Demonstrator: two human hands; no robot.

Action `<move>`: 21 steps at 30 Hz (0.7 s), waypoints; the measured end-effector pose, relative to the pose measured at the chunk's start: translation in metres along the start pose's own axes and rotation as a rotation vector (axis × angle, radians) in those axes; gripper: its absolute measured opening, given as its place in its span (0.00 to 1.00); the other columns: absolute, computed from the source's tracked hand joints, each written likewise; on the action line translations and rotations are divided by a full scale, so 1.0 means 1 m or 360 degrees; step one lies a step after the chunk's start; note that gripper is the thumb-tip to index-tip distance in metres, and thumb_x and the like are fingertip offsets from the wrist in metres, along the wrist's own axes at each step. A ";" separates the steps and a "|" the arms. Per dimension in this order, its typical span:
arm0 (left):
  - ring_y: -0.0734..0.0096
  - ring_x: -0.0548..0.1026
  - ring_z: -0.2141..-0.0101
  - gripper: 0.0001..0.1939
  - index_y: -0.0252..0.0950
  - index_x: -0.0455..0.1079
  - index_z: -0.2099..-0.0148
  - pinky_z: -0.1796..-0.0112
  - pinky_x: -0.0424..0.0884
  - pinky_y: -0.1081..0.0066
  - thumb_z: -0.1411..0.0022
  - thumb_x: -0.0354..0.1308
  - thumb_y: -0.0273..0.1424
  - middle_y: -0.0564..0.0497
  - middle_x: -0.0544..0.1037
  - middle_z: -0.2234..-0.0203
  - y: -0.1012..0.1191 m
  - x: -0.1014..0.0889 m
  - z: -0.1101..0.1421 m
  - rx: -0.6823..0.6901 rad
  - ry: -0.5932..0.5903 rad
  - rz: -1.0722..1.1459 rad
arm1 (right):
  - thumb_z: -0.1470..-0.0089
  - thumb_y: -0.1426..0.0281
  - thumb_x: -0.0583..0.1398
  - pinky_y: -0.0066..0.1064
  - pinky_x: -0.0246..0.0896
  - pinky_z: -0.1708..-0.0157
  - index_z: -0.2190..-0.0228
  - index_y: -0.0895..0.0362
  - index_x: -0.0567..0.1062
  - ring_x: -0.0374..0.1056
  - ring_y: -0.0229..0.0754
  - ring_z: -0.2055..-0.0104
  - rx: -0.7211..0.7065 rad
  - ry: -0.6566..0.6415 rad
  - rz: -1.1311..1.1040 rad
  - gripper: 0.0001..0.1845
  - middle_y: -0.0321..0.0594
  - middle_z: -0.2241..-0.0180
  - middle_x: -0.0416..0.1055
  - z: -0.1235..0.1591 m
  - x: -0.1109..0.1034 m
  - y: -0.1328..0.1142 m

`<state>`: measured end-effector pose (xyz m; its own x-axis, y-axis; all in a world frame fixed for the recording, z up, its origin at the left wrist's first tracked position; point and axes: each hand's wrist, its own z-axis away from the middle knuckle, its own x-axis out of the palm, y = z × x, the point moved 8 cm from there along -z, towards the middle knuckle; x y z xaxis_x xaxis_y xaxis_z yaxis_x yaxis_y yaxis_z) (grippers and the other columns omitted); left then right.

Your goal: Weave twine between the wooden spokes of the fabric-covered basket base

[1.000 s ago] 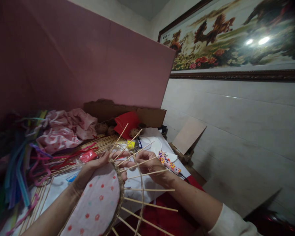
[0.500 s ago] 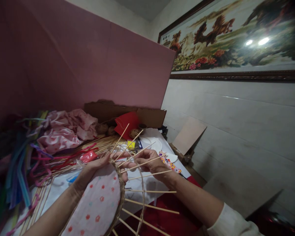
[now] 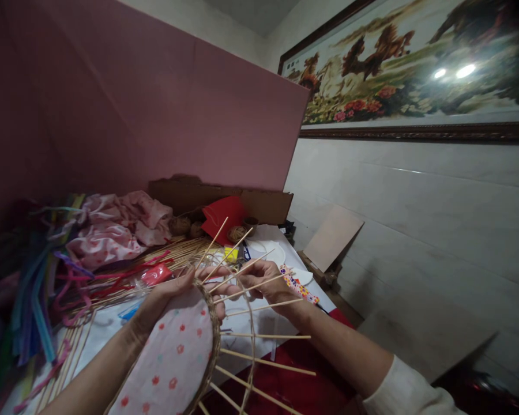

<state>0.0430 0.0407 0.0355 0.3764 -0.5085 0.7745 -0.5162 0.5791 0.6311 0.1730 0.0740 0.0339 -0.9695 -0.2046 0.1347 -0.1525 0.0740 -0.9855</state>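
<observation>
We see a flower-dotted base (image 3: pixel 168 360) held above the white table (image 3: pixel 106 327), its twisted rim (image 3: pixel 217 334) apparently done; beyond, one cord ring (image 3: pixel 253 349) crosses the sticks (image 3: pixel 281 365), the gap unwoven. The left hand (image 3: pixel 175 291) grips the rim; the right hand (image 3: pixel 266 281) pinches, we think, the cord ring.

Dim indoor scene, with two white spots of glare on the framed picture (image 3: pixel 384 95) at upper right. The pink panel (image 3: pixel 177 104) darkens toward the left edge; the floral woven piece (image 3: pixel 168 357) is readable but slightly soft.
</observation>
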 end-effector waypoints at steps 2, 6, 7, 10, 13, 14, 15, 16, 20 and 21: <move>0.58 0.78 0.72 0.23 0.34 0.60 0.41 0.66 0.73 0.59 0.38 0.46 0.34 0.36 0.77 0.61 0.001 0.002 0.001 0.0003 -0.0001 0.0005 | 0.67 0.64 0.68 0.21 0.39 0.89 0.80 0.60 0.72 0.48 0.26 0.89 0.0002 0.0011 0.0007 0.14 0.27 0.89 0.60 0.000 0.000 0.000; 0.58 0.78 0.72 0.23 0.33 0.60 0.42 0.67 0.73 0.59 0.38 0.45 0.33 0.37 0.78 0.62 0.000 0.003 0.001 -0.0007 0.0000 0.0003 | 0.66 0.64 0.68 0.22 0.41 0.89 0.80 0.60 0.72 0.49 0.26 0.88 -0.0028 0.0032 0.0050 0.13 0.28 0.88 0.61 -0.001 -0.001 -0.002; 0.58 0.78 0.72 0.22 0.33 0.60 0.42 0.67 0.73 0.59 0.38 0.45 0.33 0.37 0.78 0.63 0.000 0.002 0.001 -0.0007 0.0000 0.0005 | 0.66 0.65 0.68 0.22 0.42 0.88 0.80 0.60 0.73 0.50 0.27 0.87 -0.0059 0.0027 0.0072 0.13 0.28 0.87 0.61 -0.001 -0.001 -0.003; 0.58 0.78 0.72 0.22 0.33 0.61 0.43 0.67 0.73 0.59 0.37 0.44 0.33 0.37 0.78 0.64 0.000 0.001 0.000 0.0005 0.0010 0.0008 | 0.65 0.67 0.67 0.23 0.46 0.85 0.80 0.60 0.74 0.54 0.28 0.84 -0.0176 0.0013 0.0142 0.10 0.31 0.84 0.64 -0.003 -0.002 -0.009; 0.56 0.78 0.71 0.23 0.33 0.61 0.43 0.67 0.72 0.58 0.39 0.47 0.33 0.37 0.78 0.64 0.000 0.002 0.000 0.0004 0.0007 0.0007 | 0.64 0.68 0.67 0.23 0.47 0.83 0.80 0.60 0.75 0.54 0.29 0.82 -0.0233 0.0026 0.0162 0.09 0.30 0.84 0.63 -0.005 -0.005 -0.011; 0.56 0.78 0.70 0.23 0.32 0.61 0.43 0.67 0.72 0.58 0.40 0.49 0.33 0.37 0.78 0.63 0.000 0.002 0.000 -0.0001 0.0000 0.0009 | 0.64 0.68 0.67 0.23 0.46 0.83 0.80 0.60 0.74 0.53 0.29 0.82 -0.0238 0.0033 0.0160 0.08 0.30 0.84 0.62 -0.006 -0.006 -0.010; 0.55 0.78 0.70 0.24 0.32 0.61 0.43 0.67 0.72 0.58 0.40 0.50 0.33 0.37 0.78 0.63 0.000 0.003 0.000 -0.0004 -0.0005 0.0010 | 0.63 0.68 0.66 0.23 0.46 0.83 0.80 0.60 0.74 0.53 0.29 0.82 -0.0243 0.0038 0.0158 0.08 0.29 0.85 0.61 -0.007 -0.007 -0.010; 0.55 0.78 0.69 0.24 0.32 0.61 0.43 0.67 0.72 0.58 0.41 0.51 0.33 0.37 0.78 0.62 0.000 0.003 0.000 -0.0005 -0.0009 0.0012 | 0.63 0.68 0.66 0.23 0.45 0.83 0.79 0.60 0.74 0.53 0.29 0.82 -0.0248 0.0044 0.0157 0.08 0.29 0.86 0.60 -0.008 -0.007 -0.010; 0.54 0.78 0.69 0.24 0.31 0.61 0.43 0.66 0.71 0.58 0.41 0.52 0.33 0.37 0.79 0.62 0.001 0.005 0.000 0.0005 -0.0023 0.0017 | 0.63 0.66 0.67 0.23 0.49 0.82 0.80 0.60 0.73 0.56 0.30 0.81 -0.0270 0.0049 0.0167 0.10 0.30 0.84 0.62 -0.011 -0.006 -0.010; 0.55 0.78 0.69 0.24 0.31 0.62 0.43 0.66 0.71 0.59 0.41 0.51 0.33 0.37 0.79 0.62 0.001 0.005 0.000 0.0007 -0.0026 0.0019 | 0.63 0.65 0.67 0.24 0.50 0.82 0.80 0.59 0.73 0.57 0.31 0.81 -0.0278 0.0049 0.0173 0.11 0.31 0.83 0.64 -0.011 -0.005 -0.010</move>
<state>0.0447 0.0388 0.0400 0.3579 -0.5119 0.7809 -0.5241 0.5821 0.6217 0.1776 0.0853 0.0446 -0.9871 -0.1565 0.0343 -0.0750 0.2627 -0.9620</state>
